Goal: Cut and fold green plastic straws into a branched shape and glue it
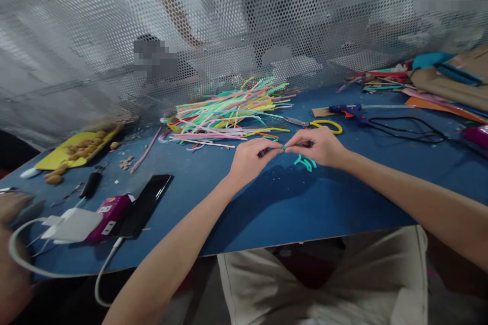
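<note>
Fingertips of my left hand (pixel 251 160) and my right hand (pixel 320 146) meet above the blue table, both closed in a pinch. Between them is a tiny teal piece of pipe cleaner (pixel 284 148), mostly covered by the fingers. Just below my right hand, several short turquoise pipe cleaner pieces (pixel 305 163) lie on the tabletop. Beyond my hands spreads a big heap of pastel pipe cleaners (pixel 224 111). A pair of scissors (pixel 331 123) with yellow handles rests behind my right hand, partly hidden by it.
A blue glue gun (pixel 353 113) with a black cord lies at right, near coloured sheets (pixel 438 101). At left are a phone (pixel 148 203), a purple power strip (pixel 110 216), a white charger (pixel 78 223) and a yellow tray (pixel 53 155). Another person's hand (pixel 15 203) rests far left. Perforated metal panelling (pixel 229 25) stands behind.
</note>
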Motion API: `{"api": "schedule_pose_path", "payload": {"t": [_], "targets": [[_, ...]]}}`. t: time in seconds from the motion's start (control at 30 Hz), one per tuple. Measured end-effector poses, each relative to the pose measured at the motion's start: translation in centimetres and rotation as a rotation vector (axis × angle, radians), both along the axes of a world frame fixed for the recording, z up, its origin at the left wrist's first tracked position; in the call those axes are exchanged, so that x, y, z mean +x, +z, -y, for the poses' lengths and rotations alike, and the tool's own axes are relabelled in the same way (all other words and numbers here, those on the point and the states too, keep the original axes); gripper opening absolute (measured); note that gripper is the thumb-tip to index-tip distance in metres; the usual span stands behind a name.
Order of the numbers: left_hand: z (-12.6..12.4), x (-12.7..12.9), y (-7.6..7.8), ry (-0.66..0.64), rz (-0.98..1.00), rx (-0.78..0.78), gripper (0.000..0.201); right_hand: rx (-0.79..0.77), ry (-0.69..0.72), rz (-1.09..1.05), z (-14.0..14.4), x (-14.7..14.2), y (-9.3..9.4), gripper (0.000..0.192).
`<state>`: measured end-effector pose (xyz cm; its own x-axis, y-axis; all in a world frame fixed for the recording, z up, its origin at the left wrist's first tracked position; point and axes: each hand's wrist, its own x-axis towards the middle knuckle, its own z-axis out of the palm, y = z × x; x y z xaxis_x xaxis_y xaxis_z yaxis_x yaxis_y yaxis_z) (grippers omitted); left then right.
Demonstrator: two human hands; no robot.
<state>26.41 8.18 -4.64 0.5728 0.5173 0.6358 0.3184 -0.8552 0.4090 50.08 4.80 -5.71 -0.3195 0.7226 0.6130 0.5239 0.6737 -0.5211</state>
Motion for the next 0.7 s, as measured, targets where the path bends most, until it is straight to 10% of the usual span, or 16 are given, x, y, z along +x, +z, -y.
{"api": "schedule_pose_path", "payload": {"t": [0.7], "targets": [[-1.5,-1.1,0.5,-0.116,-0.039,-0.335,0.027,-0.283,0.158,-0.061,-1.1,2.0,1.5,0.022]]}}
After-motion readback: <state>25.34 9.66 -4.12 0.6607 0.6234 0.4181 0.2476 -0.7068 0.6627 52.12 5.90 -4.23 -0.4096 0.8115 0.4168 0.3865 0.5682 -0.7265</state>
